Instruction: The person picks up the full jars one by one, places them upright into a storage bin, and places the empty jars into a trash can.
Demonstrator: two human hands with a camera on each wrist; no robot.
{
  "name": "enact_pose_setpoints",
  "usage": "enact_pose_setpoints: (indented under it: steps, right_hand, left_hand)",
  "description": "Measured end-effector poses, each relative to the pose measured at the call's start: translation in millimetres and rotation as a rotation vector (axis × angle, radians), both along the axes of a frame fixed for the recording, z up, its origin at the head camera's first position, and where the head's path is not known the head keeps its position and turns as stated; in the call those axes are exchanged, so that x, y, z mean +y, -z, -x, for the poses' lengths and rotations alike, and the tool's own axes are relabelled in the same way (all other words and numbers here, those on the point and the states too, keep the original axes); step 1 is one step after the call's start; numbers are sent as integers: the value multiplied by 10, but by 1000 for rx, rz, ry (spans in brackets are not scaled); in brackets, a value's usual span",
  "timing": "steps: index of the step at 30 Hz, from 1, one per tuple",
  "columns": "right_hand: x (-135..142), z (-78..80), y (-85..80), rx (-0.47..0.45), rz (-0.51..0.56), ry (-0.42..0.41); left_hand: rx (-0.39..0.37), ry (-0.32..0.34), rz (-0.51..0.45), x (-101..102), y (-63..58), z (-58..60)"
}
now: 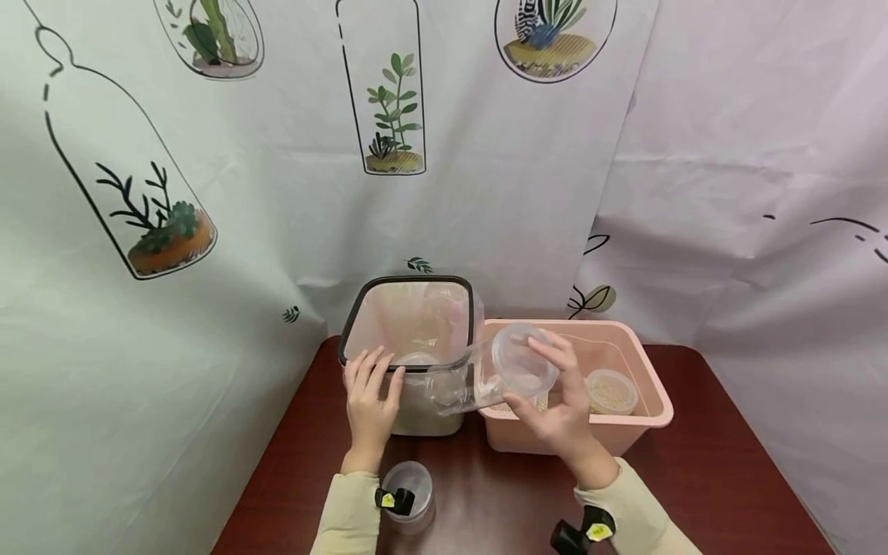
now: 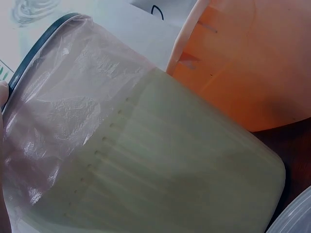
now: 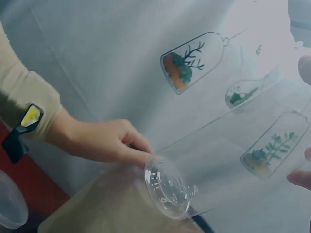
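Note:
My right hand (image 1: 558, 401) holds a clear plastic jar (image 1: 461, 381) by its translucent round end (image 1: 523, 361), thumb below and fingers above. The jar lies tilted, its moulded base (image 3: 169, 188) toward the left hand in the right wrist view. My left hand (image 1: 370, 405) rests its outstretched fingers at the front rim of a waste bin (image 1: 423, 412) with a dark rim and a thin see-through bag liner (image 2: 92, 73). Whether the left hand touches the jar, I cannot tell. Inside the bin, a pale round shape is partly visible.
Right of the bin stands a pink basin (image 1: 655, 416), holding a tub of pale grains (image 1: 612, 391) and more grainy contents partly hidden behind the jar. A clear round container (image 1: 409, 482) stands near the left wrist on the dark red table (image 1: 479, 493). A printed cloth hangs behind.

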State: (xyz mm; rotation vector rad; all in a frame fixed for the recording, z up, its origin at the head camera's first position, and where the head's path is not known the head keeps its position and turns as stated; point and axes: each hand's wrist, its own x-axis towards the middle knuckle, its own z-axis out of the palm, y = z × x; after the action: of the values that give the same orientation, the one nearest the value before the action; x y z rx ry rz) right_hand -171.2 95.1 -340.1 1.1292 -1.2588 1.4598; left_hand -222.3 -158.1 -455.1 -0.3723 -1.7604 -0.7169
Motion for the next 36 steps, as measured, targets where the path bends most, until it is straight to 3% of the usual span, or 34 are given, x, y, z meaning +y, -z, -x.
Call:
enact_pose_setpoints:
  steps: [13,21,25,30,36]
  right_hand:
    - [-75,244,14,-93,55,17]
    - [-222,263,-40,-155,63,56]
    - [-276,305,16,-164,35,57]
    - [-348,404,83,-174,-18,145]
    - [-450,485,183,-247,-97,169]
  left_hand:
    - [4,-3,-8,-2,2,-2]
    - [11,-2,-13,1,10,-6]
    - [12,2,-10,2,12,-7]
    - [16,1,-6,-4,8,4]
    - [8,5,-6,-1,6,-16]
